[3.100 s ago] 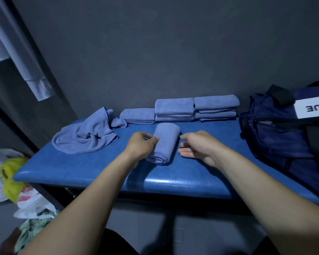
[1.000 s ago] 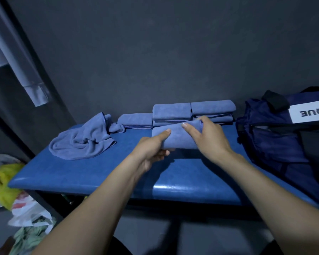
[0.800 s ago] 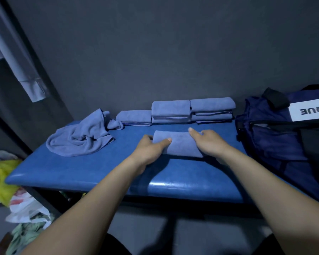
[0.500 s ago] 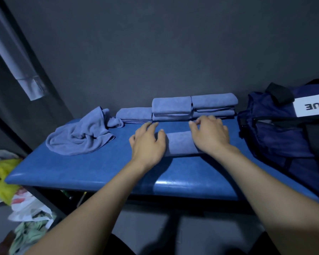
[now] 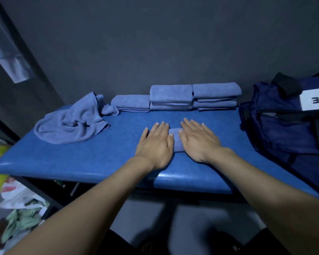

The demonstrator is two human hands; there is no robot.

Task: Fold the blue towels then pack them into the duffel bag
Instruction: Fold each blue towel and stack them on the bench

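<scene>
Folding looks mostly done, packing not started as far as I can tell. Both hands are flat on a folded towel [image 5: 175, 139] in the middle of the frame: left hand [image 5: 156, 144] and right hand [image 5: 199, 141] have their fingers straight and spread, pressing down, not gripping anything, so I'd guess this one is just getting smoothed out. Behind it, along the back edge of the counter [image 5: 99, 162], sit the folded stacks [image 5: 175, 97], touching each other in a row. One crumpled towel [image 5: 70, 124] is lying at the left of the frame, so that's at least one more to fold. The duffel bag [image 5: 284, 129] sits at the right edge of the frame, and I can't see any towels in it from here.
</scene>
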